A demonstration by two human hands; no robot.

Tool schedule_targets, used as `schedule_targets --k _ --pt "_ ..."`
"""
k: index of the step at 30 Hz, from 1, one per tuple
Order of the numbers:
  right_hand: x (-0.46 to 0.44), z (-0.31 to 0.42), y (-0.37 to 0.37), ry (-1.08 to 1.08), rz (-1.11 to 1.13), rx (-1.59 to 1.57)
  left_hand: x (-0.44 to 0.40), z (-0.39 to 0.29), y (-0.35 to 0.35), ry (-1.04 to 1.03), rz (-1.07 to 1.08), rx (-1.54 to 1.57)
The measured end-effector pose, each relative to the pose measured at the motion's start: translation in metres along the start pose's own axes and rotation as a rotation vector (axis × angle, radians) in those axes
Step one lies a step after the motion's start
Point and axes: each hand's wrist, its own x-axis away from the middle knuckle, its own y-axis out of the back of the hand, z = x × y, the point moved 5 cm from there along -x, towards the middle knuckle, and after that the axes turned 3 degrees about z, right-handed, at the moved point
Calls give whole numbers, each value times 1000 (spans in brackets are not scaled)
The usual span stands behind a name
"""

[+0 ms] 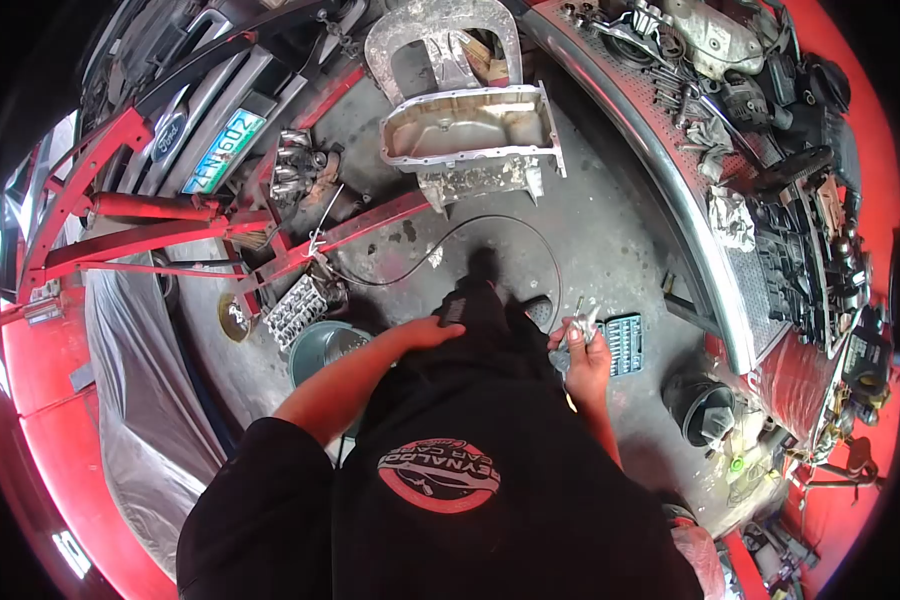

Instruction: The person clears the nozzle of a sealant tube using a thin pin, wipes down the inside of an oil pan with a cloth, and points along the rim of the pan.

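My left hand [432, 333] rests on my dark-trousered thigh, fingers laid out and holding nothing. Held up at my right side, my right hand [583, 362] has its fingers closed round a small greyish-white piece [582, 325] with a thin metal stem sticking up; its exact kind is unclear. Just beyond that hand, an opened socket set case [625, 345] lies on the floor. Ahead of me, a stained metal oil pan [470, 128] sits on a worn plastic chair [443, 40].
At left are a red engine hoist [135, 245], a grey bucket [305, 350] and a cylinder head [300, 312]. A thin cable [530, 228] curves over the floor. To the right, a bench [685, 200] carries engine parts, and a black bucket [685, 400] stands below.
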Motion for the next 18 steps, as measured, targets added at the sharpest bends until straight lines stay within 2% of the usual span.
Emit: schedule_targets --k 1,3,5,7,8,9,10,11,12,15,16,18 --pt "-1 7 2 75 55 116 9 13 -9 122 131 243" --pt "-10 12 -7 68 92 84 18 -1 12 -52 232 -81" --pt "-14 22 -11 79 133 38 55 -56 67 -248 201 -122" --pt "-16 18 -24 20 142 264 68 -92 98 -255 -28 411" --pt "-18 26 -33 66 236 429 74 -120 117 -352 -150 556" --pt "-17 47 -47 304 235 586 78 -139 136 -433 -263 715" --pt "-20 50 -56 399 232 679 81 -153 149 -530 -329 678" --pt "-21 63 -66 356 302 681 83 -162 161 -617 -403 645" --pt "-24 69 -72 382 273 693 83 -167 172 -658 -482 558" --pt "-28 90 -97 447 200 773 79 -156 204 -724 -463 438" --pt "-30 95 -107 472 190 831 77 -151 212 -662 -397 535" --pt "-36 100 -123 496 166 879 69 -141 233 -670 -322 484"
